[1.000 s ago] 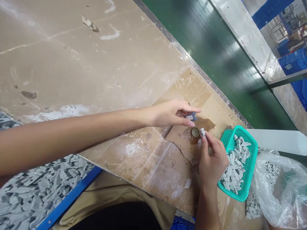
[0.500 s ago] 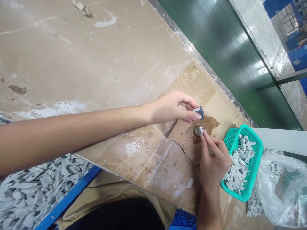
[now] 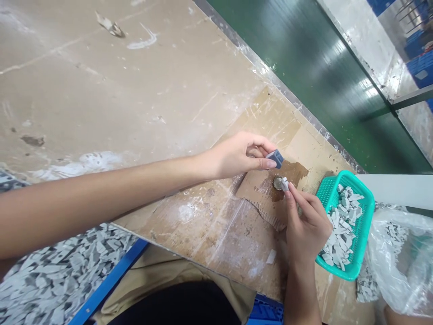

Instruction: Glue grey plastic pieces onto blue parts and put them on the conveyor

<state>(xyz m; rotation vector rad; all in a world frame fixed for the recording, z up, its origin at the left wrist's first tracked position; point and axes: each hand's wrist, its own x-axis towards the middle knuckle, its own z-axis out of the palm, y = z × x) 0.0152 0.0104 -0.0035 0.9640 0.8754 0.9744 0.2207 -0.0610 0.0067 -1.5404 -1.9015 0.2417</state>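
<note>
Pinched between the thumb and fingers of the left hand (image 3: 248, 154) is a small blue-grey block (image 3: 277, 159). Thumb and fingers of the right hand (image 3: 309, 228) are likewise clamped on a pale grey piece (image 3: 285, 183). I have both over the bench (image 3: 162, 104), nearer its metal-trimmed far edge than its left end, with the piece's tip at a round, ridged cap (image 3: 278, 182) that rests on a torn cardboard scrap (image 3: 255, 192). Whether the tip touches what is inside the cap, I cannot tell from here.

As I judge it, the picking up is done: each hand has its item. Block and piece are apart and neither is set down, so I would call the handling of these two only partway along.

Plenty is left untouched. Loose grey pieces (image 3: 340, 239) lie in the green basket (image 3: 368, 230), just beside the right hand and close to the bench's far edge. More chips (image 3: 67, 266) fill a blue-edged tray (image 3: 111, 282) past the bench's near edge, at the left.
</note>
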